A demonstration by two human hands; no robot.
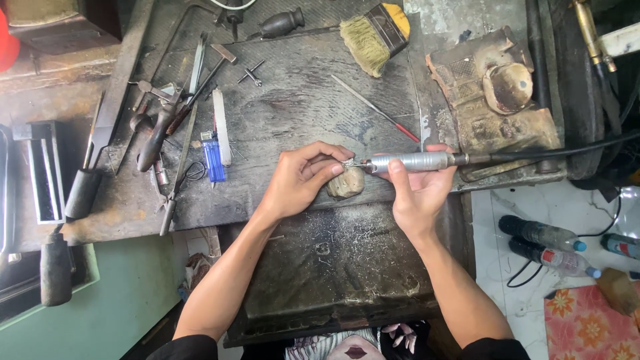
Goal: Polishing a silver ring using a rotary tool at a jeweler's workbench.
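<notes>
Left hand (300, 179) pinches a small silvery piece (347, 163) between thumb and fingertips, braced on top of the worn wooden peg (346, 183) at the front edge of the table (293, 113). Too small to tell exactly what the piece is; looks like jewellery.

Right hand (415, 190) is wrapped around the metal rotary handpiece (417, 161), thumb along its underside. Handpiece long axis runs nearly horizontal, left to right across my view, tip pointing left at the piece. Black flexible shaft (553, 153) leaves its rear end toward the right.

Key relation: tool tip and piece meet right over the peg, between the two hands. Tip appears to touch the piece; can't confirm contact at this size. Left hand is on the piece; right hand sits just beside it, to its right, along the tool axis.

Around: blue lighter (213, 161) and a white strip to the left, a cluster of pliers and a hammer (208, 73) farther left, needle file with red handle (377, 109) above the hands, brush (373, 35) at the top. Dark tray (333, 273) with metal filings sits below my wrists. Bottles (543, 243) on the floor, right.
</notes>
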